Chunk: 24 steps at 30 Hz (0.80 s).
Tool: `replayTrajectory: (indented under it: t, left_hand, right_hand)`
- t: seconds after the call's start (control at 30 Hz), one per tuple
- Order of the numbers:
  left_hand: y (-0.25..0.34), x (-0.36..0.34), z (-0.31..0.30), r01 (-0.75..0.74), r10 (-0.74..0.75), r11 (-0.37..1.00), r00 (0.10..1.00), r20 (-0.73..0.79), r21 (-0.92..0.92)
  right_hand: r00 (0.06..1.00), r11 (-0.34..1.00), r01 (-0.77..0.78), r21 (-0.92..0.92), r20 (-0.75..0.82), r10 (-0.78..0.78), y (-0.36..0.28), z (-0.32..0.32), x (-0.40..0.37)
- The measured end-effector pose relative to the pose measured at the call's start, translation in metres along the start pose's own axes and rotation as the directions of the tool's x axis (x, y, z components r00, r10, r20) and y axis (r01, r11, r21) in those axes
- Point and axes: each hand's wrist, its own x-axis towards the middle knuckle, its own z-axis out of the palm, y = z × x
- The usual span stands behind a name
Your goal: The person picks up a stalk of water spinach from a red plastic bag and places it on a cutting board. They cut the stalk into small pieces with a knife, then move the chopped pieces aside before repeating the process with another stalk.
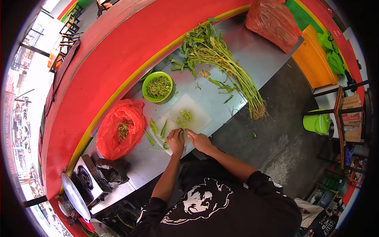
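On the pale cutting board [200, 112], my left hand [175, 140] is closed with its fingertips bunched over green stems. Long leaves [154, 127] lie just left of it. My right hand [200, 142] is closed beside it, fingers around what looks like a knife, mostly hidden; a thin blade-like line runs across the board. Chopped green pieces [185, 115] are heaped just beyond both hands. A green bowl [170, 94] behind the board holds more chopped greens [158, 87].
A red plastic bag [106, 136] with roots inside sits at left. The bundle of long-stemmed greens [225, 59] lies across the steel table [237, 35], roots over its edge. Another red bag [272, 23] stands far right. A stove [85, 175] is at lower left; a green bucket [317, 122] is at right.
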Motion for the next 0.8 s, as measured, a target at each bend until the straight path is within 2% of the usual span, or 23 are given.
replayTrajectory:
  t: [0.13, 0.23, 0.37, 0.43, 0.67, 0.8]
  left_hand:
    - [0.004, -0.001, -0.001, 0.022, -0.022, 1.000, 1.000, -0.002, 0.017]
    - [0.007, -0.003, -0.002, 0.042, -0.042, 0.999, 0.999, 0.016, 0.022]
    - [0.002, -0.006, -0.002, 0.013, -0.013, 1.000, 1.000, 0.021, 0.012]
    - [-0.002, -0.002, 0.001, 0.018, -0.018, 1.000, 1.000, 0.017, -0.010]
    - [0.007, -0.002, -0.005, 0.035, -0.035, 0.999, 0.999, 0.023, 0.006]
    - [0.000, 0.000, 0.000, -0.005, 0.005, 0.999, 1.000, -0.005, -0.033]
  right_hand:
    - [1.000, 1.000, -0.015, 0.025, 0.027, 0.014, 0.001, -0.009, -0.016]
    - [0.998, 0.998, -0.042, -0.054, 0.048, 0.044, 0.003, -0.012, -0.020]
    - [1.000, 1.000, -0.015, -0.027, -0.002, 0.015, 0.005, 0.003, -0.004]
    - [0.996, 0.998, 0.057, 0.025, -0.068, -0.055, 0.003, 0.004, -0.001]
    - [0.996, 0.996, -0.067, -0.063, 0.046, 0.070, -0.002, -0.009, -0.013]
    - [0.999, 0.999, -0.032, -0.040, 0.020, 0.033, -0.002, 0.002, 0.003]
